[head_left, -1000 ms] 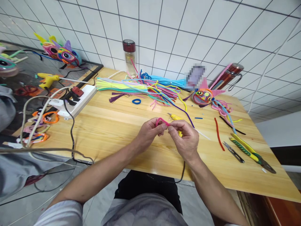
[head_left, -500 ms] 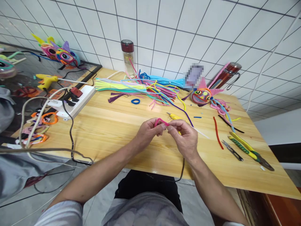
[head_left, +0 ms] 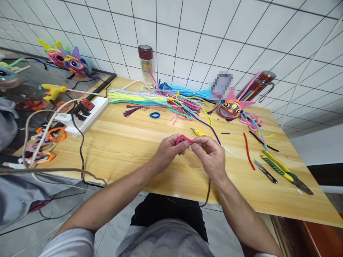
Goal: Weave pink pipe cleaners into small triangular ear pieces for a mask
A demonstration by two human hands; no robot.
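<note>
A bent pink pipe cleaner (head_left: 183, 137) arches between my two hands above the wooden table (head_left: 128, 142). My left hand (head_left: 169, 151) pinches its left end with closed fingers. The fingers of my right hand (head_left: 211, 157) are closed on its right end, and a yellow tool (head_left: 199, 133) with a dark cord lies just behind and under that hand. Whether the right hand also holds that tool is hidden.
A heap of coloured pipe cleaners (head_left: 163, 98) lies at the back with a glass bottle (head_left: 147, 66). A pipe-cleaner mask (head_left: 230, 109), a red strand (head_left: 248, 150), scissors (head_left: 265, 171) and a yellow-green cutter (head_left: 284, 172) are on the right. A power strip (head_left: 85, 114) sits left.
Hardly anything differs: both hands keep the pink pipe cleaner pinched at the same spot, with only a slight shift of the camera.
</note>
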